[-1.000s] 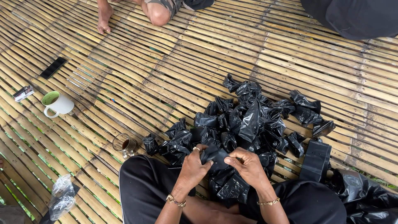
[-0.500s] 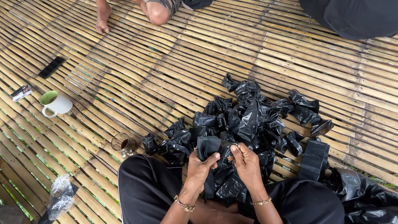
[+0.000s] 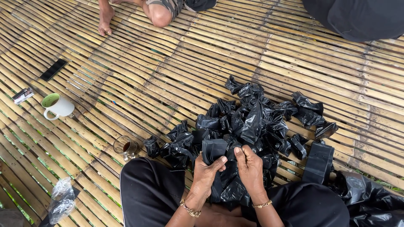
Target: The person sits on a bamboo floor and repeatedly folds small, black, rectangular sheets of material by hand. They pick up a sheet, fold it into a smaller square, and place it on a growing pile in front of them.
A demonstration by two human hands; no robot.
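The black bags (image 3: 252, 122) heaped before the knees are thin, glossy, crinkled plastic. The floor (image 3: 294, 54) under them is split bamboo, dry and ridged. Left of the heap stand a clear glass tumbler (image 3: 125, 147) and a smooth glazed ceramic mug (image 3: 58, 106).

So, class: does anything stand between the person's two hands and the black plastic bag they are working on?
Nothing visible does: the left hand and right hand both already grip the black plastic bag, in front of the pile of bags.
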